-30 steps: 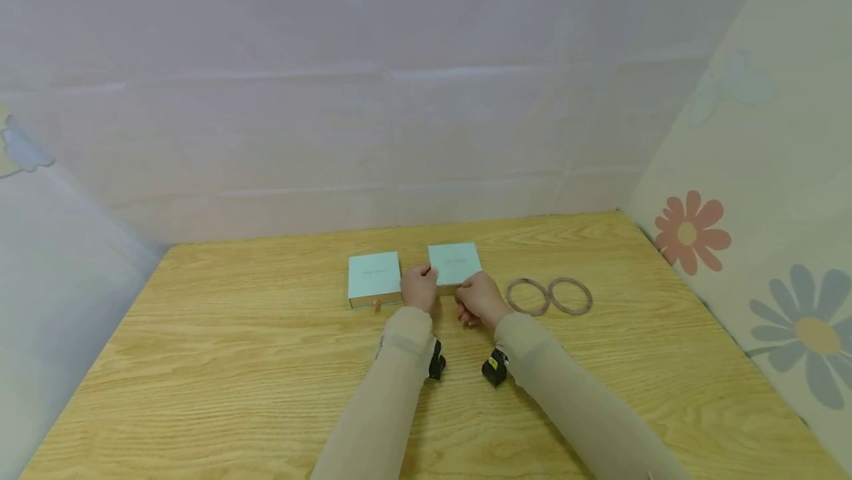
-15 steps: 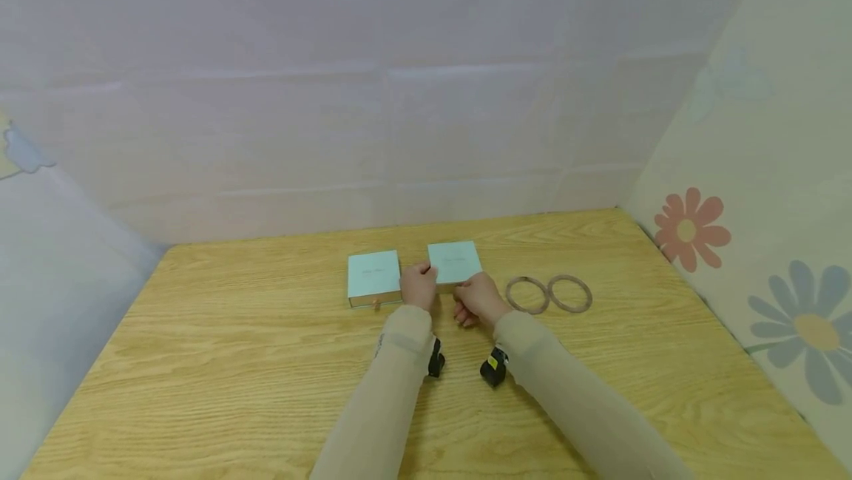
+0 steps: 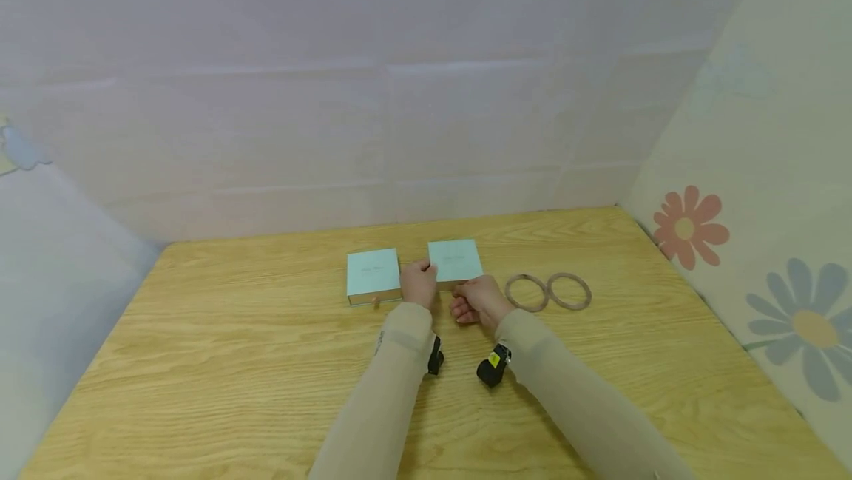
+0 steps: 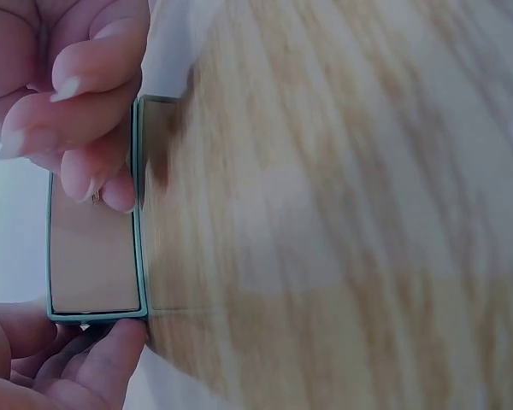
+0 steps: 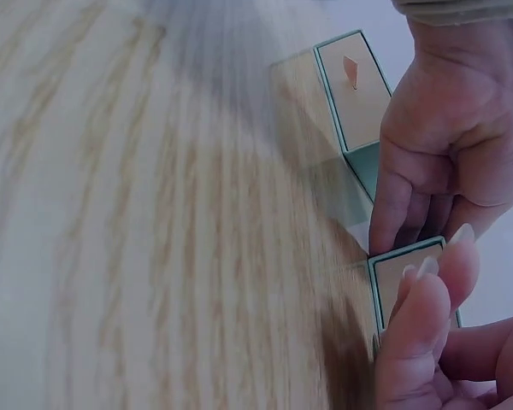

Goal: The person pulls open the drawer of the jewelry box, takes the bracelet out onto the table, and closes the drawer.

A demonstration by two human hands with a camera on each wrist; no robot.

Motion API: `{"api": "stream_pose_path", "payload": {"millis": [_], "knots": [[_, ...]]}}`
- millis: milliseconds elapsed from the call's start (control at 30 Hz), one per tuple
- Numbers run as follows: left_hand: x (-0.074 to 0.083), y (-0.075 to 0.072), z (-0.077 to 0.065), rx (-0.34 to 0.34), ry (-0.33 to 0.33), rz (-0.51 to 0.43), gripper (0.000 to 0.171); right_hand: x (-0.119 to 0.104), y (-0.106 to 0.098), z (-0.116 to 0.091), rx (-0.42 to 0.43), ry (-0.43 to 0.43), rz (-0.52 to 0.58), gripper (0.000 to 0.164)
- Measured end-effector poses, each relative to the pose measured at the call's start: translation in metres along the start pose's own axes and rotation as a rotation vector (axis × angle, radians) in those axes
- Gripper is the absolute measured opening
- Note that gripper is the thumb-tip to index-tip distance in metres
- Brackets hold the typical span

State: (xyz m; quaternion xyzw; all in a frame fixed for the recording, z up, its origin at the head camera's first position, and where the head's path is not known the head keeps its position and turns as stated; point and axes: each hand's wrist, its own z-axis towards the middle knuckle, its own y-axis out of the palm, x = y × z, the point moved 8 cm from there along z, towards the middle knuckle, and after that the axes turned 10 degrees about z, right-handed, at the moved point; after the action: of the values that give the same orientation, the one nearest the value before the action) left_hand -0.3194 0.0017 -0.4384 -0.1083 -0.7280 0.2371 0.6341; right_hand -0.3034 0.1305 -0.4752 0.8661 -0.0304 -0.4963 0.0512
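A pale mint drawer box with faint lettering on its lid lies near the back of the table. My left hand grips its left side, fingers curled against that wall in the left wrist view. At the front, my right hand pinches at the middle of the tan drawer face; the small pull tab there is mostly hidden by the fingertips. The drawer face sits level with the box's teal edges. A matching box stands to the left, its pull tab showing at the front.
Two brownish bangles lie side by side right of my right hand. The wood-grain table meets a pale curtain at the back and a flower-printed wall on the right.
My right hand has shifted very slightly back from the box front and its wrist has turned a little. My left hand and the boxes hold their places.
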Motion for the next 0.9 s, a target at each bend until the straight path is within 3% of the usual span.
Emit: {"api": "stream_pose_path", "payload": {"millis": [700,833,900], "knots": [[0.0002,-0.0009,-0.0003,-0.012,-0.022,-0.023,0.031,-0.0001,-0.002,0.0028,-0.02,0.008,-0.045,0.018],[0.0004,0.0009,0.0014,-0.031,0.009,0.017,0.024,0.0005,-0.0022,-0.0006,-0.02,0.013,-0.055,0.018],[0.0015,0.0005,0.0023,-0.035,0.039,0.064,0.034,0.0006,-0.0023,-0.0024,-0.02,0.015,-0.069,0.019]]}}
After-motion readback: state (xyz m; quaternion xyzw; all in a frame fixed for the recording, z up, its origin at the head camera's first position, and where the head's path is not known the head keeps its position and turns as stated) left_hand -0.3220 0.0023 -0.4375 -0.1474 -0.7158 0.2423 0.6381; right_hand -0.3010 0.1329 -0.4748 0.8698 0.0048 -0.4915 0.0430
